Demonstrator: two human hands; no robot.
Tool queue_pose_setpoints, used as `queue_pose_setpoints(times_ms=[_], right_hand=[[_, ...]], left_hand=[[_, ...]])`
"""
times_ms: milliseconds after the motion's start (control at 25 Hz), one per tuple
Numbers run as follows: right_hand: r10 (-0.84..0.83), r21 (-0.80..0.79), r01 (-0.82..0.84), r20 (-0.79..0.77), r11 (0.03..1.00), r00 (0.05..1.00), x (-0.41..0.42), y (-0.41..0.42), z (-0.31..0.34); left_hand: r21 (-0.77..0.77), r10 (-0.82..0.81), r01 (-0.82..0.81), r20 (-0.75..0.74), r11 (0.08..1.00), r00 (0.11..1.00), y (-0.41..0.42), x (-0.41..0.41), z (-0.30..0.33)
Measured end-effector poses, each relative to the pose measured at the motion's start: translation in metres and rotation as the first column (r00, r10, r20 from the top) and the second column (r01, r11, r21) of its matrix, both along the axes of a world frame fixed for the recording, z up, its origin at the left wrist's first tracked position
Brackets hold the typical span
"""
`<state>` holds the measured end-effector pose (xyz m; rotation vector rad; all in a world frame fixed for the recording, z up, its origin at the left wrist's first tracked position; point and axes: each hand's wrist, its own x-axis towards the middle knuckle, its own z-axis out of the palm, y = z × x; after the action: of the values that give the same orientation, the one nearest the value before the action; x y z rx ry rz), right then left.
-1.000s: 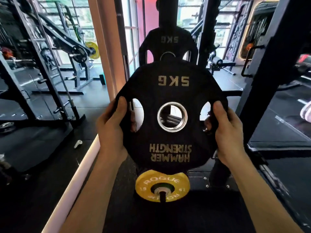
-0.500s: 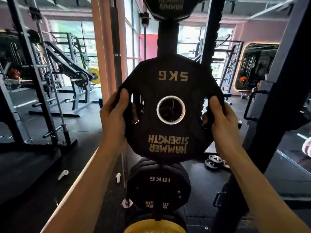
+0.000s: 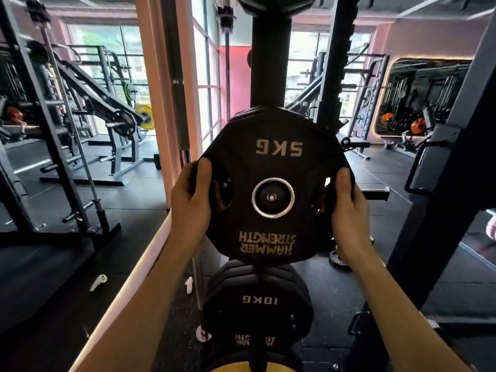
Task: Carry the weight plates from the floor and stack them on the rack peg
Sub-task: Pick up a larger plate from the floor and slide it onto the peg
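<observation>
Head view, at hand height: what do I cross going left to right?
Grey barbell standing upright → left hand → 5 kg plate, peg end showing in its centre hole → right hand → black rack upright.

Two hands, left hand (image 3: 190,200) and right hand (image 3: 349,208), hold one 5 kg plate (image 3: 273,183); one 10 kg plate (image 3: 259,312) hangs below.

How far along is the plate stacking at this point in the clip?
Done: a 10 kg plate already hangs on a lower peg. In hand: left hand and right hand grip the 5 kg plate, its centre hole lined up with a peg end. Left: seating it; small plates remain on the floor.
</observation>
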<state>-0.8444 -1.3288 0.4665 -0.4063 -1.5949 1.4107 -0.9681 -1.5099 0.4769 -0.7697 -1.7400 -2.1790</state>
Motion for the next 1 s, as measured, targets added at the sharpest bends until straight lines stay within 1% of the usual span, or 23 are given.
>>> queue_pose_setpoints(times_ms=[120,280,360,440,560,840,920,1000], right_hand=[[0.018,0.027,-0.018,0.023,0.999,1.0,-0.007,0.005,-0.002],[0.017,0.002,-0.017,-0.001,1.0,1.0,-0.019,0.013,0.002],[0.038,0.023,-0.038,0.018,0.999,0.999,-0.03,0.02,0.002],[0.019,0.062,-0.023,0.067,0.998,0.998,-0.041,0.029,-0.002],[-0.024,0.098,0.017,0.076,0.995,0.997,-0.053,0.041,-0.006],[-0.028,0.118,0.017,0.094,0.993,0.995,-0.061,0.047,-0.008],[0.018,0.101,-0.031,0.131,0.994,0.991,-0.058,0.047,-0.004],[0.041,0.101,-0.062,0.192,0.993,0.98,-0.05,0.046,0.003]], left_hand=[[-0.024,-0.017,0.017,0.001,1.0,1.0,0.003,-0.012,-0.005],[-0.047,-0.032,0.033,0.012,0.998,0.999,0.014,-0.027,-0.002],[-0.058,-0.029,0.03,0.026,0.998,0.999,0.02,-0.036,-0.003],[-0.064,0.003,-0.001,0.027,0.998,1.0,0.026,-0.046,-0.005],[-0.082,0.054,-0.053,0.005,0.995,0.999,0.034,-0.059,-0.005],[-0.11,0.049,-0.054,-0.051,0.992,0.998,0.038,-0.068,-0.006],[-0.152,0.042,-0.05,-0.058,0.987,0.997,0.037,-0.064,-0.005],[-0.23,0.048,-0.067,-0.085,0.971,0.995,0.032,-0.056,-0.002]])
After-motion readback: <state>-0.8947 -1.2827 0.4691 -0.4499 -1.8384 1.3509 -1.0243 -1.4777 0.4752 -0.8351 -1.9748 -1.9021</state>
